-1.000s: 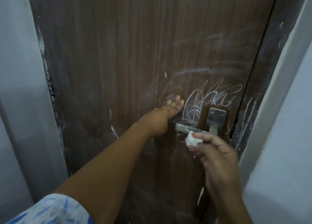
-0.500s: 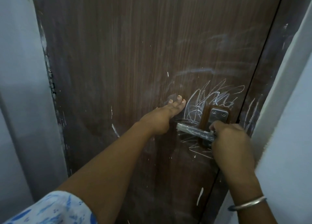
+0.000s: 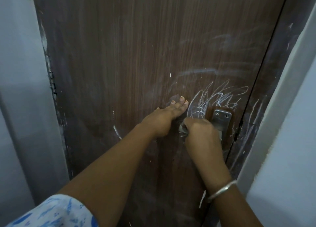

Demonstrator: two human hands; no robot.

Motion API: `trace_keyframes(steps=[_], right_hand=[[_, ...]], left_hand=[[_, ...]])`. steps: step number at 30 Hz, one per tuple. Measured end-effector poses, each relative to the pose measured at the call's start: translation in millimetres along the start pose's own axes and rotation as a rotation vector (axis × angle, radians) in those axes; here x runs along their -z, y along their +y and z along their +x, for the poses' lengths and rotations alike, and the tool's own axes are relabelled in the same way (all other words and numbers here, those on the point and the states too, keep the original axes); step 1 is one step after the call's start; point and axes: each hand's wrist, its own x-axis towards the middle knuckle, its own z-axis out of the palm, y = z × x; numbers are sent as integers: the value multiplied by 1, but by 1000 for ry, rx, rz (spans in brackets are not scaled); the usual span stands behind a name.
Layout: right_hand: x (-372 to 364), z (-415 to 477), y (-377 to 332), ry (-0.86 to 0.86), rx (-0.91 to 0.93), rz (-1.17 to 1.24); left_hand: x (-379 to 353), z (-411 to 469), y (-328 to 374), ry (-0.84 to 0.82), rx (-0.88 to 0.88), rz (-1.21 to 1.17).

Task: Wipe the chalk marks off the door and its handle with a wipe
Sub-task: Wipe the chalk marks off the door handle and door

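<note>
Chalk marks [image 3: 220, 98] sit on the brown wooden door [image 3: 136, 55], in a white scribble just above the handle [image 3: 183, 130] and next to its metal plate [image 3: 222, 119]. More thin white lines run down the dark strip [image 3: 253, 117] on the right side of the door edge, and faint smeared streaks show higher up on the wood. Small white flecks are dotted over the door, with one short curved mark lower down on the left. The plate is silver and has two screws at its top. Only the left end of the handle shows, because the right hand [image 3: 202, 137] is wrapped over it, fingers curled and pressed together in a tight grip. A bit of something pale peeks out by the fingers at the handle's end, but I cannot tell if it is the wipe or the shiny metal. The left hand [image 3: 164, 119] lies flat on the door just left of the handle, fingers spread out a little and touching the wood, holding nothing. A thin silver bangle [image 3: 222, 190] sits on the right wrist. A white sleeve [image 3: 56, 211] with blue marks shows at the bottom left. Pale grey walls [image 3: 17, 90] stand on both sides of the door.
</note>
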Motion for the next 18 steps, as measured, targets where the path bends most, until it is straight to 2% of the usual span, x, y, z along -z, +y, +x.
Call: trace_keyframes(steps=[4,9,12,14,18], right_hand=[[5,-3,3,-31,-57,21],[-5,12,-14,-39,129,-41],[-1,14,-14,-80,161,-35],[7,11,-9,-105,132,-14],[29,8,20,-174,-66,8]], left_hand=[[-1,1,1,2,10,-15],[-4,5,-5,5,-11,15],[-2,4,-3,-16,-7,23],[0,4,-1,-10,1,23],[5,-1,6,-24,26,16]])
